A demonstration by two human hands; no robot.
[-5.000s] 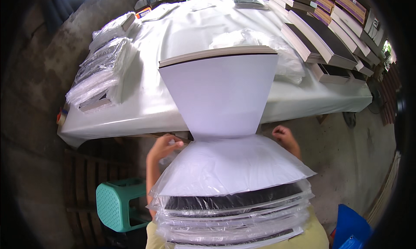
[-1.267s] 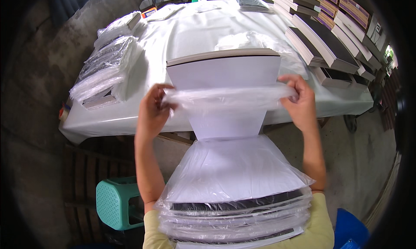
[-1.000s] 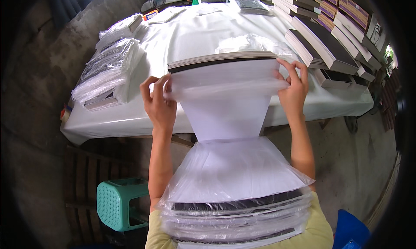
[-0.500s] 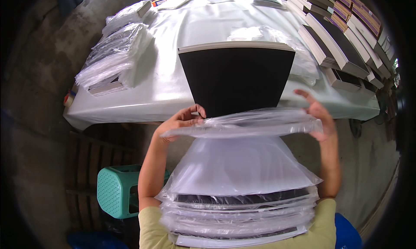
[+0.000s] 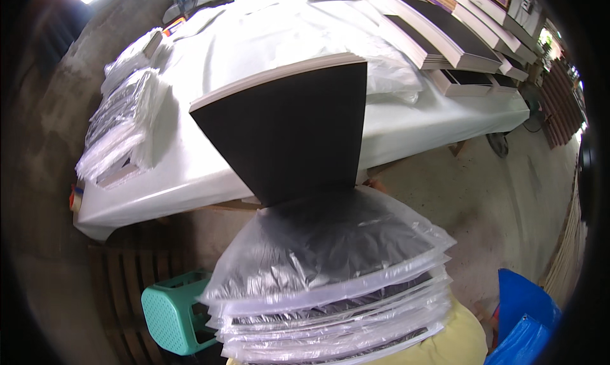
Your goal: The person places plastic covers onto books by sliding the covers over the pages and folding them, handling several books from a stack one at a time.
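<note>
A black-faced stack of sheets with pale edges [image 5: 292, 130] stands tilted before me, leaning against or over the table's near edge. Its lower end goes down to the mouth of a clear plastic bag [image 5: 406, 228], and black shows through the film below. That bag lies on top of a pile of plastic-wrapped stacks [image 5: 343, 327] close against my body. A bit of skin, seemingly fingers of my right hand [image 5: 376, 186], peeks out beside the stack's lower right corner; the rest is hidden. My left hand does not show.
A white-covered table [image 5: 203, 181] spans the front. Bagged stacks [image 5: 121, 123] lie on its left, black-topped stacks [image 5: 445, 34] at its far right. A green stool [image 5: 168, 314] stands lower left near a slatted pallet [image 5: 121, 270]. Blue material [image 5: 524, 314] lies lower right.
The view has turned and tilted. The bag's mouth, held up between both hands before, is now down around the stack's lower end, with black inside it. Both hands have dropped mostly out of sight.
</note>
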